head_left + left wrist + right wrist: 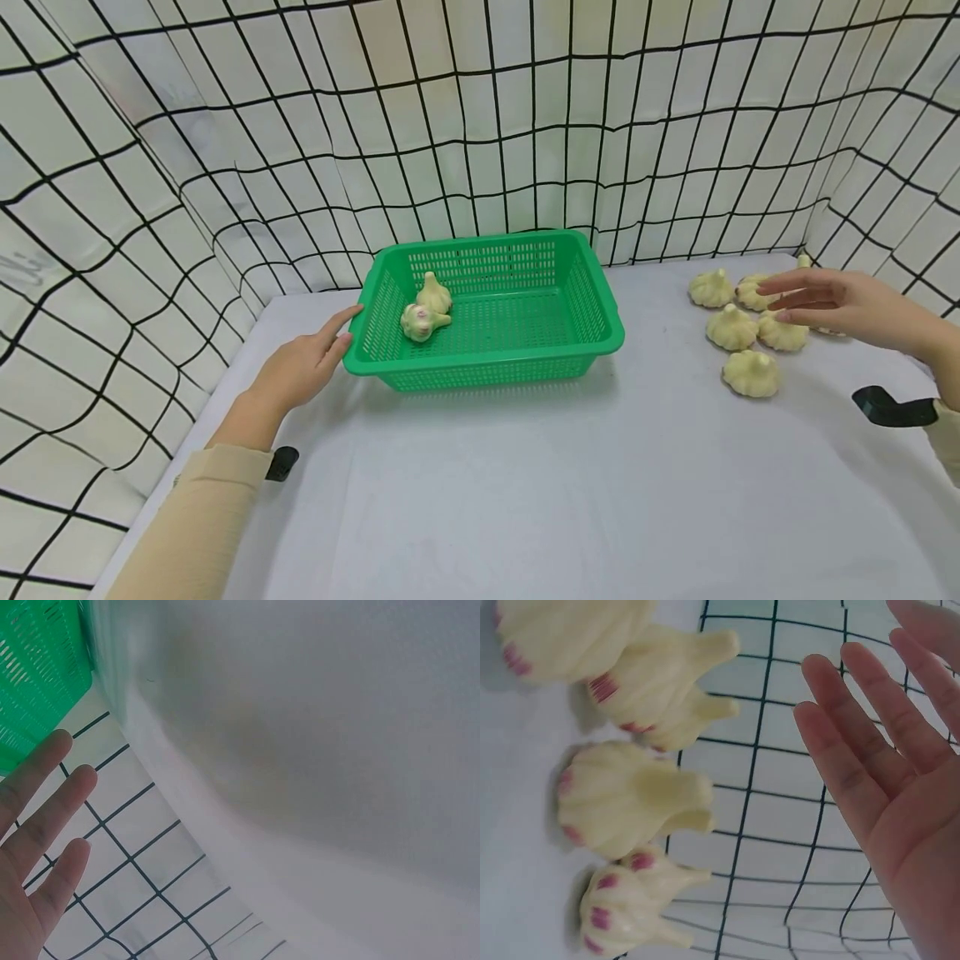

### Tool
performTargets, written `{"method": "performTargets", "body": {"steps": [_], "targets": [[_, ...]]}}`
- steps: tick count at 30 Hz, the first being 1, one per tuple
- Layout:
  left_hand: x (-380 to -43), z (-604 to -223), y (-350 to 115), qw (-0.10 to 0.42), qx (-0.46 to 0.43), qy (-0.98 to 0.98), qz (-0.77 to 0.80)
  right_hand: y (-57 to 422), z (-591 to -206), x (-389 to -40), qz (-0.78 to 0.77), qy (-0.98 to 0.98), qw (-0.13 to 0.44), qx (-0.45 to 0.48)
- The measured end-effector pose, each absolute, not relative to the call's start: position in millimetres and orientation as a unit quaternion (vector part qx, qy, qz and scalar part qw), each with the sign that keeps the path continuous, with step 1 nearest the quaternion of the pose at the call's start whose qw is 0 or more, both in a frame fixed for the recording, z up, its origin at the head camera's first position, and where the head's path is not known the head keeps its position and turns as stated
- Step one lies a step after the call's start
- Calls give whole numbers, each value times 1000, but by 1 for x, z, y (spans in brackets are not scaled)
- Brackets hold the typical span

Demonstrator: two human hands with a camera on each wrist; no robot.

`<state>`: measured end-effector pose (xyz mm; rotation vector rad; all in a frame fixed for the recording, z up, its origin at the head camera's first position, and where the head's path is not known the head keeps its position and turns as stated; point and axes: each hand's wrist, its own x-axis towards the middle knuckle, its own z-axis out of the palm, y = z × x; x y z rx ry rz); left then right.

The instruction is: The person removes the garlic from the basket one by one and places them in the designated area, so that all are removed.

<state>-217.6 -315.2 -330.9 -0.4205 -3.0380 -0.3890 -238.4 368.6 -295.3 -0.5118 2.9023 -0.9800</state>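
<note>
My left hand (306, 364) rests its fingers against the left rim of a green plastic basket (495, 360), holding nothing. Inside the basket, at its left end, lie two garlic bulbs, one with purple marks (420, 322) and a paler one (433, 292) behind it. Over at the right, my right hand (847, 304) hovers above a cluster of several garlic bulbs, its fingers spread and nothing in them. The nearest bulb of that cluster (752, 373) sits toward the front. In the right wrist view the garlic bulbs (634, 801) stand apart from the fingers, stems up.
A white table surface (555, 492) lies under everything. White walls with black netting (517, 125) rise behind the basket and on both sides. Black wrist straps (892, 408) show at the sleeves.
</note>
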Motion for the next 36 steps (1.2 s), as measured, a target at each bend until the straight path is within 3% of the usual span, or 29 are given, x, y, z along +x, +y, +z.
{"method": "performTargets", "body": {"steps": [7, 14, 22, 36], "targets": [[-217, -331, -316, 29, -136, -982, -127, 337, -279, -243, -351, 913, -17, -205], [-214, -329, -319, 27, -129, -983, -123, 290, -255, -253, -345, 909, -15, -232], [-217, -331, -315, 26, -130, -983, -130, 231, -229, -274, -332, 880, -29, -338], [-218, -333, -317, 26, -128, -982, -133, 126, -230, -323, -229, 878, -5, -420]]}}
